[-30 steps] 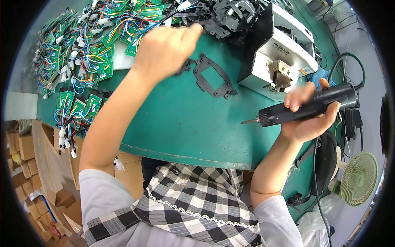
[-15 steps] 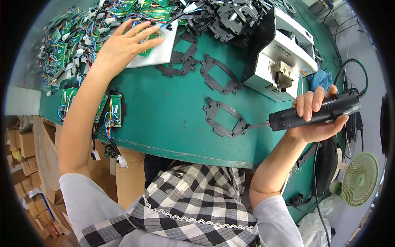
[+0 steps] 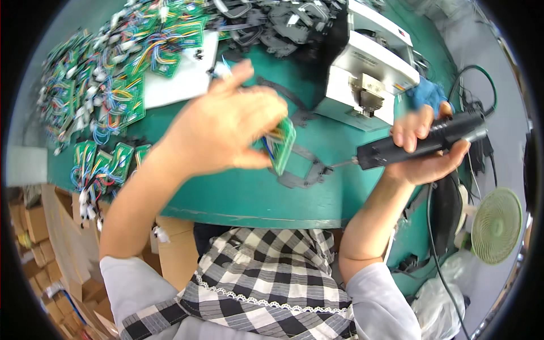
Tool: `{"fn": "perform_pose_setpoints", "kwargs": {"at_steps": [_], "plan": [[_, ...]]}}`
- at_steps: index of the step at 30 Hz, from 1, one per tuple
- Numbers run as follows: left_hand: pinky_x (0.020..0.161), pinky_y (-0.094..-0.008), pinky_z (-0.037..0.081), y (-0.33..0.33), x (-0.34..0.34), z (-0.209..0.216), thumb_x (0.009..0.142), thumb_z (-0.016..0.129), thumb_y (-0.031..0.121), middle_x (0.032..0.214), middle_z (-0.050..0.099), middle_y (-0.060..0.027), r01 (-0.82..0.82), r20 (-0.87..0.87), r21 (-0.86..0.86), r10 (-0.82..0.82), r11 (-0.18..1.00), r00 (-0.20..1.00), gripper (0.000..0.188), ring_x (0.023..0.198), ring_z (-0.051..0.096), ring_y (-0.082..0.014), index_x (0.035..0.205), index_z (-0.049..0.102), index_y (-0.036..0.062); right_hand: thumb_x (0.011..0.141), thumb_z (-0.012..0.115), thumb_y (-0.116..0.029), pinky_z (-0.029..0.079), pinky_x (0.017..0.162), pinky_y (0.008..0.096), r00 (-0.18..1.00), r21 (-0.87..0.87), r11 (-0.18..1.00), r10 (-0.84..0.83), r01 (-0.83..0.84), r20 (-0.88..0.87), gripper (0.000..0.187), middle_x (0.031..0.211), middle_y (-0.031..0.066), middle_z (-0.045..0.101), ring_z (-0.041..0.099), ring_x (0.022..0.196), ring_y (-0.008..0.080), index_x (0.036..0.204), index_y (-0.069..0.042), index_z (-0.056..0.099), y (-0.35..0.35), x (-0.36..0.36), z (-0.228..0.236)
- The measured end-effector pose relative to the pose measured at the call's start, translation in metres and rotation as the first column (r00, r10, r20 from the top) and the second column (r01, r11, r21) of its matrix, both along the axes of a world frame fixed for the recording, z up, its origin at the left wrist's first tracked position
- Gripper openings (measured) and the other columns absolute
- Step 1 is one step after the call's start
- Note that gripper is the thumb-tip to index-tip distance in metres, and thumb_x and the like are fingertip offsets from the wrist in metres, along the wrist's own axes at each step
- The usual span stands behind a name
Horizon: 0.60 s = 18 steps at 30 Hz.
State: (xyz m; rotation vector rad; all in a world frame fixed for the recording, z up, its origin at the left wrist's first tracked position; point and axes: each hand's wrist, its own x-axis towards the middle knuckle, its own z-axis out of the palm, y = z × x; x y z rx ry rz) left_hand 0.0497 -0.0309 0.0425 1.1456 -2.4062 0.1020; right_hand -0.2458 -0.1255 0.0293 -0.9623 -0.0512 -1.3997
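My left hand (image 3: 224,127), blurred by motion, grips a green circuit board (image 3: 286,147) by its edge. Coloured wires come off the board, and it hangs tilted above a black plastic frame (image 3: 309,180) on the table. In my right hand (image 3: 428,170) lies a black electric screwdriver (image 3: 399,148), pointing left. Its thin bit reaches the right end of that frame; whether it touches cannot be made out. My left hand partly hides a second black frame (image 3: 300,118) farther back.
Wired circuit boards (image 3: 93,79) are heaped at the far left beside a white pad (image 3: 181,79). Several boards (image 3: 116,161) line the near-left table edge. Black frames (image 3: 294,25) pile at the back. A white-and-black boxy machine (image 3: 371,65) stands back right; a green fan (image 3: 496,226) sits right.
My left hand has come from the white pad toward the middle, bringing a circuit board over the near frame. The screwdriver stays in my right hand. The whole view has shifted slightly.
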Motion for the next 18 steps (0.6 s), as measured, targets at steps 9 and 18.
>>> {"fn": "perform_pose_setpoints", "kwargs": {"at_steps": [9,18], "plan": [[0.081,-0.0349,0.051,0.021,-0.052,-0.057,0.066,0.078,0.039,0.104,0.06,-0.0105,-0.124,-0.072,0.16,0.137,0.979,0.988,0.059,0.091,0.059,-0.0263,0.107,0.059,0.0006,0.09,0.053,-0.056,0.05,0.048,0.039,0.663,-0.221,0.701,-0.713,0.678,-0.228,0.061,0.069,0.0139,0.059,0.056,0.048,0.0238,0.118,-0.002,0.045,-0.007,0.008,0.052],[0.079,-0.0361,0.051,0.038,-0.051,-0.059,0.064,0.083,0.027,0.106,0.064,-0.011,-0.127,-0.153,0.195,0.158,0.972,0.976,0.051,0.09,0.062,-0.0273,0.103,0.064,-0.0006,0.09,0.059,-0.04,0.052,0.046,0.0356,0.598,-0.524,0.628,-0.76,0.576,-0.254,0.059,0.064,0.018,0.059,0.058,0.047,0.0261,0.114,0.011,0.039,-0.02,0.035,0.058]]}}
